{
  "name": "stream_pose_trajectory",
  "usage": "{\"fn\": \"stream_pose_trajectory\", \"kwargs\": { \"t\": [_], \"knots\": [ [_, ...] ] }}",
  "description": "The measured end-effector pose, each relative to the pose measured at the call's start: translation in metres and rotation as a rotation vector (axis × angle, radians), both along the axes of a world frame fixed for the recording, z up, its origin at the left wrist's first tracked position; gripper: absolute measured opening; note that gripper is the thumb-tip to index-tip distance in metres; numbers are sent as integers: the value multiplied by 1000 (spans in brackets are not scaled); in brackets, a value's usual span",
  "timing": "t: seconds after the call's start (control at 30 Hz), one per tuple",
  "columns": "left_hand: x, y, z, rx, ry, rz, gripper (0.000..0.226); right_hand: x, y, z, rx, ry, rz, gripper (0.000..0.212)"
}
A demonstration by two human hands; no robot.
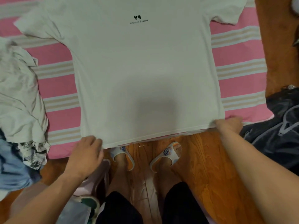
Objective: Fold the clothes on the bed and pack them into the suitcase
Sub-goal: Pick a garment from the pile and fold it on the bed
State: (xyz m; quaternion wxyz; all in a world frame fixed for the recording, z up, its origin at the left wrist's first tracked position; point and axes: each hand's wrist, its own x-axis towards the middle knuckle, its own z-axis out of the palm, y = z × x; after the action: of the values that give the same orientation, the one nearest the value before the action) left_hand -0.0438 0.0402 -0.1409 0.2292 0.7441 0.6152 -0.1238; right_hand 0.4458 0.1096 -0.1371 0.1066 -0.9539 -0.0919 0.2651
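T-shirt [145,70] cloth of this sort is judged light, soft and limp: it has no stiffness of its own, sags wherever it is unsupported, and creases if dragged. It is best taken by pinching the hem corners or the side seams with both hands at once, so the panel stays taut while it is turned over on itself.

That is roughly how the person holds it now. The left hand [85,152], at the lower left of the frame, has its fingers curled over the left hem corner, and the right hand [229,125], at the lower right, grips the right hem corner; the hem runs straight between them, past the near edge of the bed [239,75].

The shirt is off-white, short-sleeved and spread flat across the centre of the frame on the pink striped sheet, its sleeves reaching toward the upper corners. A small black mark with a line of lettering sits near its top centre. A soft shadow falls on its lower middle.

A heap of unfolded clothes [17,88] lies at the left edge, and a dark garment [278,126] at the right. No suitcase can be made out for certain.
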Motion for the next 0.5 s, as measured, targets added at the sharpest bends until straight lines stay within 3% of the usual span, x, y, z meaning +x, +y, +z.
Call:
{"fn": "stream_pose_trajectory", "kwargs": {
  "t": [0.1, 0.17, 0.33, 0.5],
  "knots": [
    [1, 5, -2, 15, -116, 799, 29, 2, 9, 4, 35, -45, 222, 30],
    [-3, 14, -2, -99, -208, 1113, 36, 5, 9, 5, 12, 13, 265, 26],
    [-3, 21, 5, -195, -241, 944, 31, 12, 1, 8, 84, 69, 274, 19],
    [-6, -7, 2, -38, -238, 1214, 34, 10, -18, 13, 116, -18, 272, 25]
  ]
}}
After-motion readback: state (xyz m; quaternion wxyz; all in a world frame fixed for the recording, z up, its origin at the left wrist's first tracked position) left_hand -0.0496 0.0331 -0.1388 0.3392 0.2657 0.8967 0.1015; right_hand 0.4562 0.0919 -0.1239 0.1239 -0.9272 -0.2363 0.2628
